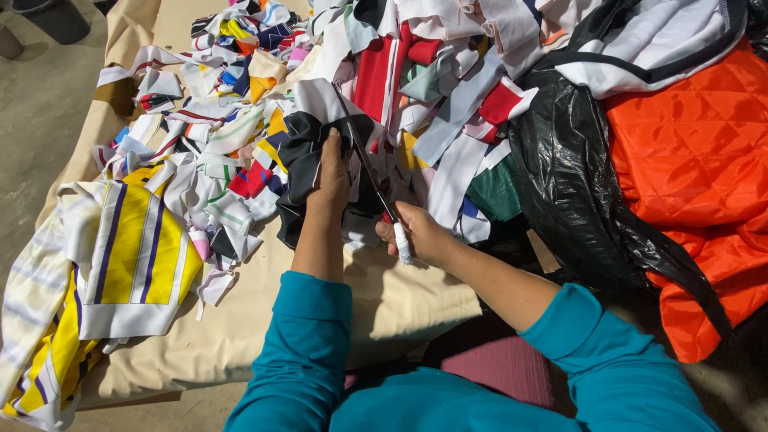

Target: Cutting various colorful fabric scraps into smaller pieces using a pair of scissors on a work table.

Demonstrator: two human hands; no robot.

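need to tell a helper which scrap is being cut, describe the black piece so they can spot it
Start at the beige sheet strewn with bright scraps. Near its middle, the left hand grips a black fabric piece while the right hand works scissors into it. It's the only plain black cloth among striped scraps.

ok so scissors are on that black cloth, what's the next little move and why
Probably close the blades and slide them a little further along. The right hand grips the scissors by the handles, with the blades lying open along the black fabric piece, and the left hand pinches that cloth up taut beside them. The piece looks uncut ahead of the tips.
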